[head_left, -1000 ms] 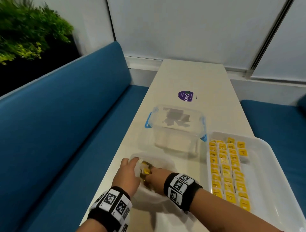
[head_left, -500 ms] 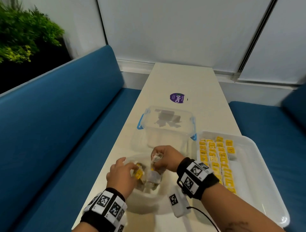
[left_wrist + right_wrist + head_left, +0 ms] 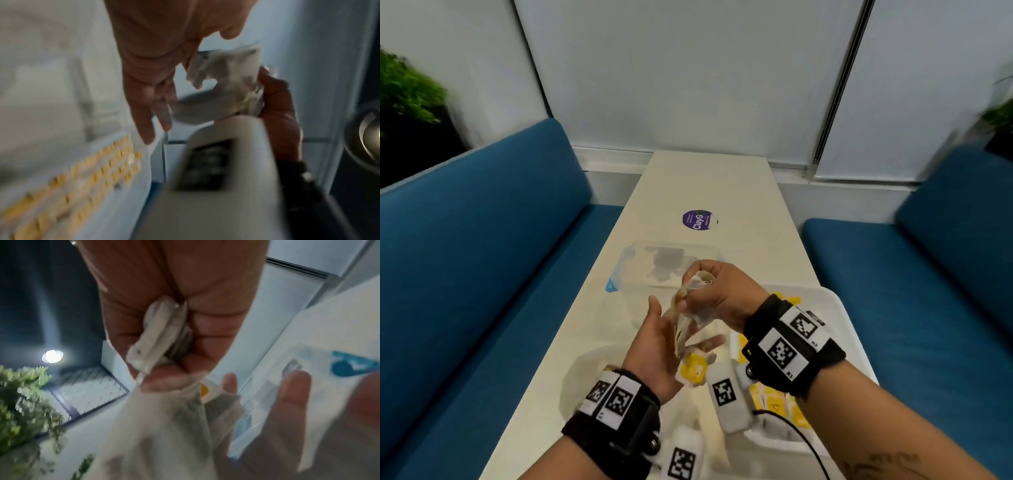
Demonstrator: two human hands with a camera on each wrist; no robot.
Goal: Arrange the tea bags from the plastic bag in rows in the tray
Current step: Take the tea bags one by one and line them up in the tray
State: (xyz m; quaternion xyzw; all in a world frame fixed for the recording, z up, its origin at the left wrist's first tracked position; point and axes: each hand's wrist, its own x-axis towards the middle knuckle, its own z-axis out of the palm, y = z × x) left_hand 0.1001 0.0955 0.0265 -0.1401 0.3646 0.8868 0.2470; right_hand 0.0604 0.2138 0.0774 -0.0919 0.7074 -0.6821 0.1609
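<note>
My right hand is raised above the table and grips a bunch of pale tea bags by their tops. Their strings and a yellow tag dangle below. My left hand is held flat beside them, fingers straight, touching the hanging bags. In the right wrist view the tea bags are squeezed between thumb and fingers. The white tray on the right holds rows of yellow-tagged tea bags. The clear plastic bag lies on the table under my left wrist.
A clear lidded container with blue clips stands just beyond my hands. A purple sticker sits farther up the narrow white table. Blue sofas flank both sides.
My right hand has lifted a bunch of tea bags up out of the plastic bag. My left hand has let go of the bag and now lies flat against the dangling bags.
</note>
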